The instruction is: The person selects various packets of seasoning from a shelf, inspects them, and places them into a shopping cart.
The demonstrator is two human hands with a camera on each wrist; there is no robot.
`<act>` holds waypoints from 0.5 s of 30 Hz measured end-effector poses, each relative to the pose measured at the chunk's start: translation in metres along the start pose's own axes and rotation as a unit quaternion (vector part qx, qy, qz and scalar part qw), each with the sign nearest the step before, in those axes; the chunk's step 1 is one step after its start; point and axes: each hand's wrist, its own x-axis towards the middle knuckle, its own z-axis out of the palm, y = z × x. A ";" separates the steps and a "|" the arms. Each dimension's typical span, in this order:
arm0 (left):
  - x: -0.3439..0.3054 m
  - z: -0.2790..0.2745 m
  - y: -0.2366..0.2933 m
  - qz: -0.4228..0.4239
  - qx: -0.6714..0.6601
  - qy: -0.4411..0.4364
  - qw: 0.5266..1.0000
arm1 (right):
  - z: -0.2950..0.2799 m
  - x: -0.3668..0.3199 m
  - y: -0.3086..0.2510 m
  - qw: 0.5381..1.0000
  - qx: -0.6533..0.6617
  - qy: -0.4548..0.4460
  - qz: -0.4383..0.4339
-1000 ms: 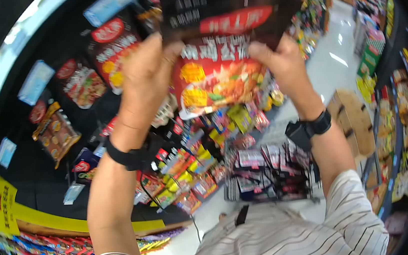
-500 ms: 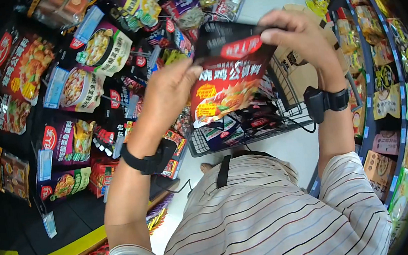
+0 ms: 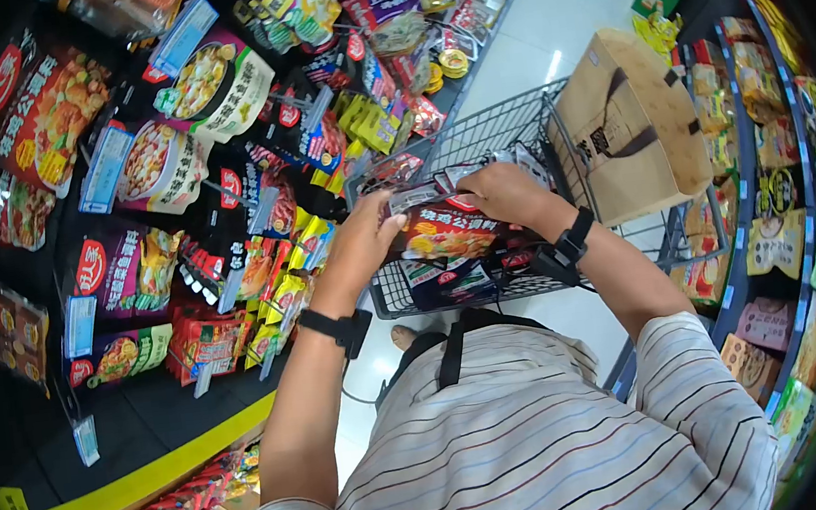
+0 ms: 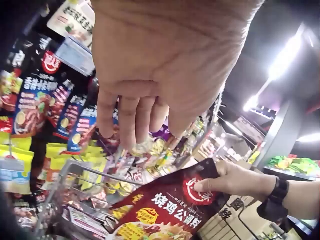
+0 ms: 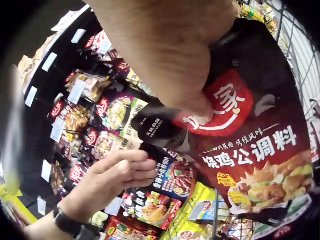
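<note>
Over the shopping cart (image 3: pixel 488 120), my right hand (image 3: pixel 512 198) pinches the top of a red and black seasoning pouch (image 3: pixel 451 233), thumb across its logo in the right wrist view. The pouch's front (image 5: pixel 255 160) shows a picture of a cooked dish and white lettering. My left hand (image 3: pixel 361 240) is beside the pouch's left edge in the head view. Both wrist views show that left hand (image 5: pixel 120 172) apart from the pouch, its fingers loosely bent and holding nothing. Dark packets (image 3: pixel 446 283) lie in the cart below the pouch.
Hanging seasoning pouches (image 3: pixel 40 116) and price tags (image 3: pixel 106 168) fill the shelf on the left. A brown paper bag (image 3: pixel 640 128) stands at the cart's right end. Another stocked shelf (image 3: pixel 772 224) runs along the right, with white floor (image 3: pixel 551 7) between.
The pouch has come down from high in front of me to the cart. Both hands gripped it earlier; my left hand has let go while the right still holds it.
</note>
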 end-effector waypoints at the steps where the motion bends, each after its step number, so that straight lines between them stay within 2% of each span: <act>1: -0.010 -0.007 -0.002 -0.048 -0.036 0.007 0.998 | 0.011 0.008 0.009 1.000 -0.020 -0.007 -0.013; 2: -0.021 -0.012 -0.012 -0.081 -0.044 0.008 0.996 | 0.019 0.018 0.014 0.999 -0.048 -0.014 -0.020; 6: -0.096 -0.032 -0.027 -0.164 -0.084 0.111 0.977 | 0.049 0.051 0.027 0.988 -0.143 -0.058 0.008; 10: -0.179 -0.039 -0.044 -0.288 -0.069 0.151 0.943 | 0.119 0.063 0.031 0.990 -0.142 0.002 0.010; 13: -0.232 -0.029 -0.048 -0.351 -0.086 0.156 0.919 | 0.186 0.055 0.020 0.990 -0.134 -0.036 0.029; 15: -0.256 -0.022 -0.045 -0.377 -0.109 0.159 0.906 | 0.230 0.045 0.022 0.971 -0.173 -0.159 0.048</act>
